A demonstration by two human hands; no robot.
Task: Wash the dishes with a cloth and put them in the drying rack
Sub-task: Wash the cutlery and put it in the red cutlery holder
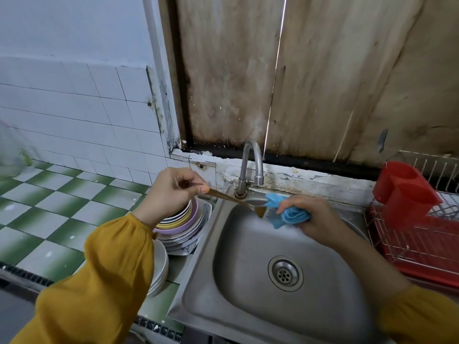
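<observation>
Utensil (233, 199), gold-coloured with a slim handle; the head is half hidden, so its type is uncertain. It is held across the back corner of the sink (198, 281), just below the tap (250, 167). Left hand (173, 187): thumb and fingertips pinch the handle end, the other fingers curled. Right hand (315, 219): fingers wrapped round a bunched blue cloth (290, 214), pressing it against the head. Step judged: wiping the head. Advice: pinch firmly, draw the cloth along both faces, work above the basin. Plates (181, 219), stacked left of the sink, presumably awaiting washing. Drying rack (409, 244), red, right of the sink, with cutlery cup (404, 192).
</observation>
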